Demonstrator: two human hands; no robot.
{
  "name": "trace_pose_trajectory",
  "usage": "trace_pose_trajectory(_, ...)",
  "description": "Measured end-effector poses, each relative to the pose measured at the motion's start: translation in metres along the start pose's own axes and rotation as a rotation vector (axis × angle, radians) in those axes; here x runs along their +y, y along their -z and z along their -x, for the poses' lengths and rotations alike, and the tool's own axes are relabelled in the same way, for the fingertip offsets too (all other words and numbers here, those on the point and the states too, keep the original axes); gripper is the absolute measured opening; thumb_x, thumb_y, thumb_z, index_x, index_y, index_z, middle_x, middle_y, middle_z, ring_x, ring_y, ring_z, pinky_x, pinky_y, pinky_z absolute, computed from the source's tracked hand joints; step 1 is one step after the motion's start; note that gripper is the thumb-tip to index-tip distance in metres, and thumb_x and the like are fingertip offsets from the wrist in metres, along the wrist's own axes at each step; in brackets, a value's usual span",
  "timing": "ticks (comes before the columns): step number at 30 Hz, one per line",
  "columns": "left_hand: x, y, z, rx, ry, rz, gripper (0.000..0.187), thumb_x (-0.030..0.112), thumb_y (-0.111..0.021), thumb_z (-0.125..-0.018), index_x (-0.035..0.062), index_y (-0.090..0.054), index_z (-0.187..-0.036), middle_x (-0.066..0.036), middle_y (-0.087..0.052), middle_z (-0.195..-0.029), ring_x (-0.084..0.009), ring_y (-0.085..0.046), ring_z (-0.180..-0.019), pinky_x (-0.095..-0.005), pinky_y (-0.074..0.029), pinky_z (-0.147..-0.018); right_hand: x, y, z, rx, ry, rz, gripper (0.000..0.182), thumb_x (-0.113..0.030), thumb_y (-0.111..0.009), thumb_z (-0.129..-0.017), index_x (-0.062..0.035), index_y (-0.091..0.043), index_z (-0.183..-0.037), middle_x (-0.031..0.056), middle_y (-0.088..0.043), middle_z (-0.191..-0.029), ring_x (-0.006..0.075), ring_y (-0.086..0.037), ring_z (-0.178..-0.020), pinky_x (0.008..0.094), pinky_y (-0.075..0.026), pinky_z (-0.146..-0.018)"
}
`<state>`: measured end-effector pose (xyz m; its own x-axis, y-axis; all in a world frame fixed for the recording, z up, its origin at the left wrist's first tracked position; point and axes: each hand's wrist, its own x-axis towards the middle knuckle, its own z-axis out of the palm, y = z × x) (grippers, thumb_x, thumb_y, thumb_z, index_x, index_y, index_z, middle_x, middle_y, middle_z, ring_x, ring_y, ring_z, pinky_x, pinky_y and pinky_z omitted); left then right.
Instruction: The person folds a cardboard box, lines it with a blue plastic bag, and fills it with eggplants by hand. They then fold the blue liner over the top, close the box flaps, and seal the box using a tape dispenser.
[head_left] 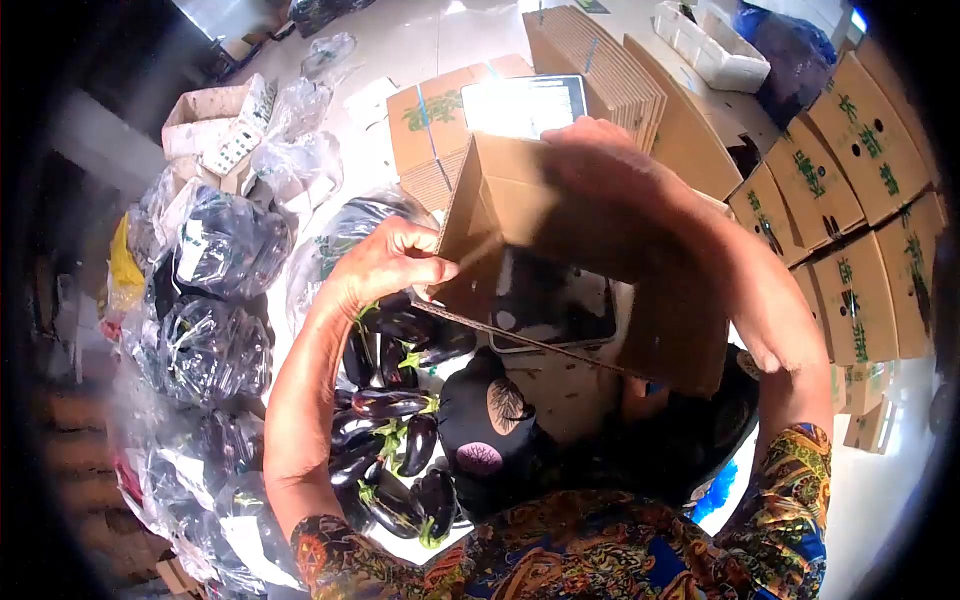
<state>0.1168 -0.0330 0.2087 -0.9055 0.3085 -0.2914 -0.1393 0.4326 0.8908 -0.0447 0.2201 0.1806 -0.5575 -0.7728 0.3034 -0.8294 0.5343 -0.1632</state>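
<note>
A cardboard box [660,325], folded out into a square frame, is held up in front of my body. Through its open bottom a dark tray-like panel with a pale rim [550,300] shows below. My left hand [395,262] pinches the box's left edge between thumb and fingers. Across the far side reaches my right hand [598,155], closed over the top edge of the box wall; its fingertips are partly hidden. Loose eggplants [395,402] lie on the floor beneath my left forearm, close to my knee.
Bagged produce [225,245] lines the left side. Ahead stand bundled flat cartons [595,70] and a white foam box [712,48]. Printed cartons [850,290] are stacked at the right. Another foam box [205,120] sits at the far left.
</note>
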Motion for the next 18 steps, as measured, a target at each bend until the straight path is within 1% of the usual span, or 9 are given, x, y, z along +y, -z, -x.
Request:
trace_pose_trajectory(3, -0.032, -0.023, -0.016, -0.007, 0.084, 0.062, 0.026, 0.015, -0.068, -0.080, 0.0060, -0.054, -0.060, 0.005, -0.052, -0.056, -0.0038, -0.049, -0.055, -0.0222, -0.042, -0.051, -0.009, -0.015, 0.004, -0.165, -0.138, -0.051, 0.018, -0.017, -0.052, -0.086, -0.0039, -0.060, -0.094, 0.0208, -0.064, -0.081, 0.0394, -0.063, -0.075, 0.0472, -0.050, -0.068)
trace_pose_trajectory(4, -0.035, -0.028, -0.018, -0.001, 0.052, 0.102, 0.028, 0.016, -0.069, -0.081, 0.0061, -0.054, -0.060, 0.005, -0.051, -0.055, -0.0037, -0.050, -0.054, -0.0227, -0.044, -0.051, -0.008, -0.019, 0.006, -0.199, -0.177, -0.077, 0.018, -0.018, -0.051, -0.086, -0.0037, -0.060, -0.093, 0.0210, -0.064, -0.081, 0.0404, -0.063, -0.075, 0.0481, -0.050, -0.068)
trace_pose_trajectory(7, -0.031, -0.035, -0.029, -0.024, 0.021, -0.048, 0.034, 0.016, -0.070, -0.081, 0.0060, -0.049, -0.056, 0.005, -0.047, -0.052, -0.0034, -0.048, -0.053, -0.0233, -0.039, -0.047, -0.007, -0.027, 0.008, -0.040, -0.116, -0.038, 0.017, -0.011, -0.050, -0.083, 0.0008, -0.062, -0.087, 0.0209, -0.066, -0.077, 0.0372, -0.067, -0.076, 0.0469, -0.053, -0.066)
trace_pose_trajectory(9, -0.030, -0.034, -0.041, -0.136, -0.068, -0.319, 0.039, 0.024, -0.073, -0.079, 0.0023, -0.051, -0.055, -0.002, -0.049, -0.051, -0.0050, -0.044, -0.049, -0.0266, -0.036, -0.046, -0.001, -0.031, 0.002, -0.025, -0.107, -0.080, 0.019, -0.015, -0.052, -0.084, -0.0003, -0.063, -0.089, 0.0211, -0.066, -0.079, 0.0366, -0.067, -0.078, 0.0456, -0.052, -0.068)
trace_pose_trajectory(11, -0.031, -0.046, -0.052, -0.169, -0.309, -0.532, 0.033, 0.027, -0.073, -0.081, 0.0021, -0.062, -0.062, -0.006, -0.058, -0.055, -0.0108, -0.057, -0.052, -0.0301, -0.043, -0.049, 0.009, -0.033, 0.000, 0.017, -0.050, -0.140, 0.019, -0.017, -0.054, -0.085, -0.0015, -0.063, -0.091, 0.0216, -0.065, -0.080, 0.0356, -0.066, -0.077, 0.0444, -0.051, -0.067)
trace_pose_trajectory(13, -0.028, -0.047, -0.076, -0.308, 0.219, -0.153, 0.030, 0.027, -0.070, -0.083, 0.0021, -0.066, -0.068, -0.007, -0.064, -0.061, -0.0141, -0.062, -0.058, -0.0293, -0.048, -0.054, 0.010, -0.031, 0.000, 0.155, -0.034, -0.357, 0.020, -0.019, -0.053, -0.090, -0.0003, -0.058, -0.088, 0.0196, -0.062, -0.078, 0.0346, -0.061, -0.071, 0.0406, -0.049, -0.066)
trace_pose_trajectory(14, -0.034, -0.039, -0.081, -0.359, 0.126, -0.100, 0.029, 0.026, -0.068, -0.085, 0.0012, -0.066, -0.070, -0.006, -0.065, -0.064, -0.0134, -0.064, -0.062, -0.0262, -0.051, -0.057, 0.011, -0.029, 0.002, 0.227, -0.033, -0.466, 0.022, -0.020, -0.052, -0.092, 0.0003, -0.056, -0.086, 0.0187, -0.060, -0.077, 0.0342, -0.059, -0.068, 0.0387, -0.048, -0.066)
trace_pose_trajectory(17, -0.043, -0.037, -0.076, -0.291, 0.167, -0.120, 0.031, 0.027, -0.066, -0.087, 0.0005, -0.065, -0.070, -0.006, -0.064, -0.065, -0.0140, -0.065, -0.065, -0.0261, -0.052, -0.056, 0.010, 0.011, 0.026, 0.233, 0.072, -0.448, 0.016, -0.015, -0.056, -0.090, 0.0001, -0.058, -0.086, 0.0166, -0.061, -0.077, 0.0318, -0.060, -0.068, 0.0380, -0.049, -0.064)
trace_pose_trajectory(18, -0.040, -0.037, -0.072, -0.296, 0.309, 0.017, 0.033, 0.028, -0.065, -0.088, 0.0006, -0.064, -0.070, -0.005, -0.064, -0.068, -0.0149, -0.065, -0.067, -0.0271, -0.053, -0.055, 0.010, 0.032, 0.039, 0.233, 0.110, -0.440, 0.014, -0.014, -0.058, -0.090, 0.0001, -0.059, -0.086, 0.0159, -0.061, -0.077, 0.0310, -0.061, -0.069, 0.0377, -0.049, -0.063)
